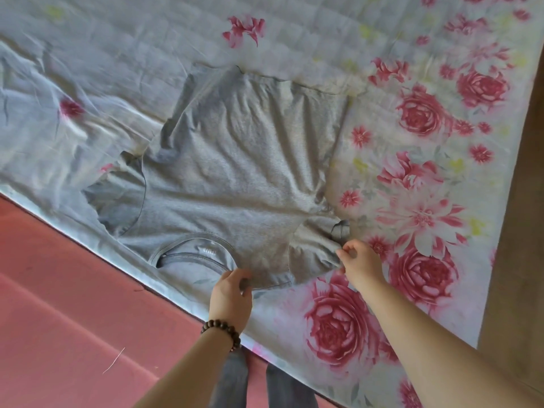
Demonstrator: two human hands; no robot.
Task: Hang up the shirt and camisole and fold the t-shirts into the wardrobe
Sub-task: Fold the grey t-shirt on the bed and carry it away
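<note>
Pinching grey t-shirt: left hand fingers at shoulder, right hand at sleeve; label unreadable.

left hand: and there at its wrist, a bracelet of round dark brown wooden beads, one strand.
forearms: both bare right to the frame edge.
legs: grey-blue trousers, jeans-like cloth.
</note>
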